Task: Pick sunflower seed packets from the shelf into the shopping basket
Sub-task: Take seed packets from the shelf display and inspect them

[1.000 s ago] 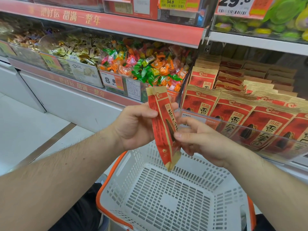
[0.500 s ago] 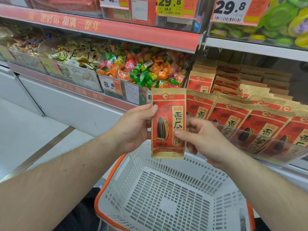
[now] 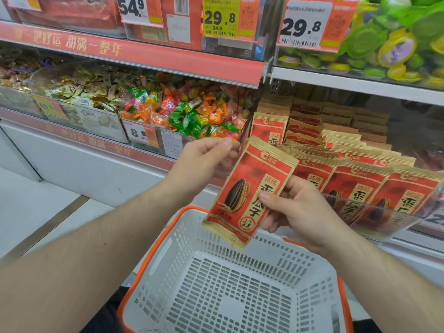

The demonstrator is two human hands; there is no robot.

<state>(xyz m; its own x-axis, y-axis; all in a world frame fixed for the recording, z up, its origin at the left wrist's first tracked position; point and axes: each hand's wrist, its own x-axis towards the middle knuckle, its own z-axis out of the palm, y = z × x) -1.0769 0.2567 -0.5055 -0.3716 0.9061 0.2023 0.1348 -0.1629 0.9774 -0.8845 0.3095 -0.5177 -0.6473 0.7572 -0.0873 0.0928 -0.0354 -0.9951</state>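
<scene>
The right hand (image 3: 298, 212) pinches a red and tan paper sunflower seed packet (image 3: 249, 191) by its right edge, thumb on the front and fingers curled behind, holding it tilted above the far rim of the white perforated plastic shopping basket with an orange rim (image 3: 230, 292). The left hand (image 3: 204, 162) hangs just left of the packet's top corner, thumb and forefinger nearly closed but apart from the paper, gripping nothing

To the right, rows of matching seed packets (image 3: 360, 186) stand behind a clear plastic shelf guard (image 3: 389, 219), close beside the right hand. Behind the left hand sits a bin of bright orange and green wrapped candies (image 3: 192, 111), with a box of gold-wrapped chocolates (image 3: 91, 92) further left. Yellow and white price tags (image 3: 221, 18) hang from the shelf above

The basket lies open below the packet, nothing in it, with free room between the two forearms

Half a second ago both hands held the packet upright and square to the camera; now the left hand has let go and the packet leans to the right
</scene>
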